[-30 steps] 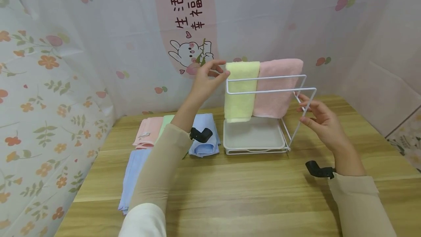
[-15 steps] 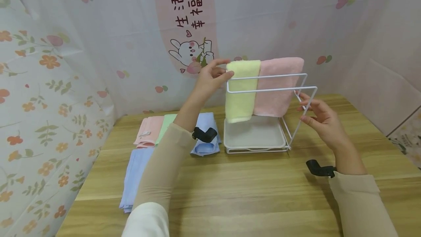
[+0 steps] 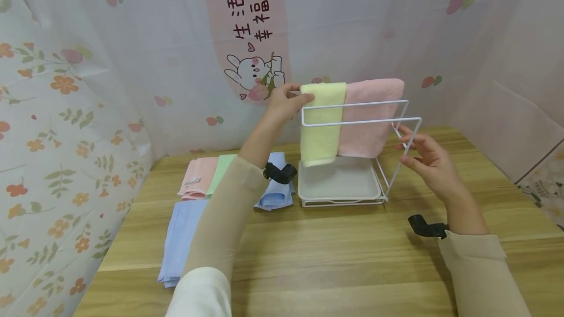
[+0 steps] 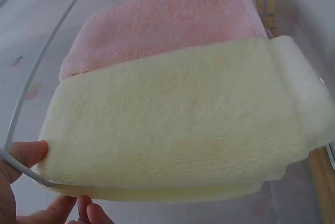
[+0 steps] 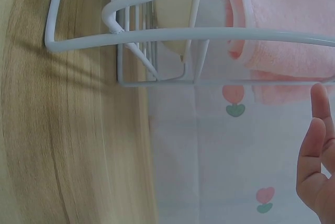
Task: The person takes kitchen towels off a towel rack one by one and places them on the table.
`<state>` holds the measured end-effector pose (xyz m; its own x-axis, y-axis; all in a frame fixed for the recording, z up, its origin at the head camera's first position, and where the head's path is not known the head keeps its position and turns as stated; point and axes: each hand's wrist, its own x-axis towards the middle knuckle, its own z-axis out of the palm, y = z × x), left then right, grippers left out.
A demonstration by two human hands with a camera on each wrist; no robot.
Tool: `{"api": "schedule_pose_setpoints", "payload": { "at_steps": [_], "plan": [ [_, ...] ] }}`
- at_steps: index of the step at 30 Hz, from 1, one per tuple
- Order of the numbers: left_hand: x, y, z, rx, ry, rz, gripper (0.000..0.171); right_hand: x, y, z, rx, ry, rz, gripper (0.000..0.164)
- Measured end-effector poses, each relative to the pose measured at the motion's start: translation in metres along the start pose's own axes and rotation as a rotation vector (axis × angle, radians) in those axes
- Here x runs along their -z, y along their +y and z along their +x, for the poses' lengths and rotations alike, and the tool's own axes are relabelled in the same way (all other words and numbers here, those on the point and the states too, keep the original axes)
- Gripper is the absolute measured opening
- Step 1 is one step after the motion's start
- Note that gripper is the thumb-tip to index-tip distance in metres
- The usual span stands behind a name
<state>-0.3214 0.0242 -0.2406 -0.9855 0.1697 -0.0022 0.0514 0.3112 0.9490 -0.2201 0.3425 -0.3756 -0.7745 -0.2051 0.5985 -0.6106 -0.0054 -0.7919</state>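
A white wire towel rack [image 3: 361,122] stands on the table with a yellow towel [image 3: 320,136] and a pink towel [image 3: 371,133] draped side by side over its rear bar. My left hand [image 3: 284,104] pinches the yellow towel's left upper corner; in the left wrist view the thumb [image 4: 32,153] lies on top and the other fingers sit underneath. On the other side, my right hand [image 3: 429,158] holds the rack's right side frame, fingers behind the front upright and thumb at it. The right wrist view shows two fingertips near the thin rear side bar [image 5: 251,82].
A pale tray [image 3: 339,180] sits in the rack's base. Left of it lie folded cloths: a blue one [image 3: 275,199], a green one [image 3: 224,165], a pink one [image 3: 200,175] and another blue one [image 3: 182,238] partly under my left forearm. A patterned curtain [image 3: 176,62] hangs behind the table.
My left hand has moved slightly right, from the rack's left end onto the yellow towel's corner, its thumb now over the cloth. The right hand keeps its place on the rack.
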Motion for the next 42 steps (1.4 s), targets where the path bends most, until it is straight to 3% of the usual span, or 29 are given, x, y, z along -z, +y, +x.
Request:
{"api": "schedule_pose_setpoints", "payload": {
  "at_steps": [8,16,27,32,42],
  "plan": [
    [0.002,0.0,0.008,-0.05,-0.029,0.012,0.038,0.0,0.0,0.0,-0.006,0.005,-0.023,0.036],
    [-0.001,-0.003,0.013,-0.192,0.066,0.048,0.026,0.0,0.0,0.0,0.0,-0.008,-0.009,0.036],
    [-0.008,0.0,0.012,-0.34,0.173,0.121,0.024,0.001,-0.001,0.0,0.002,-0.006,-0.009,0.032],
    [-0.009,-0.002,0.011,-0.422,0.208,0.09,0.023,0.0,-0.001,0.001,0.004,-0.002,0.006,0.034],
    [-0.003,0.002,0.012,-0.52,0.231,-0.074,0.024,-0.001,-0.002,0.0,0.006,-0.005,0.011,0.036]
  ]
}}
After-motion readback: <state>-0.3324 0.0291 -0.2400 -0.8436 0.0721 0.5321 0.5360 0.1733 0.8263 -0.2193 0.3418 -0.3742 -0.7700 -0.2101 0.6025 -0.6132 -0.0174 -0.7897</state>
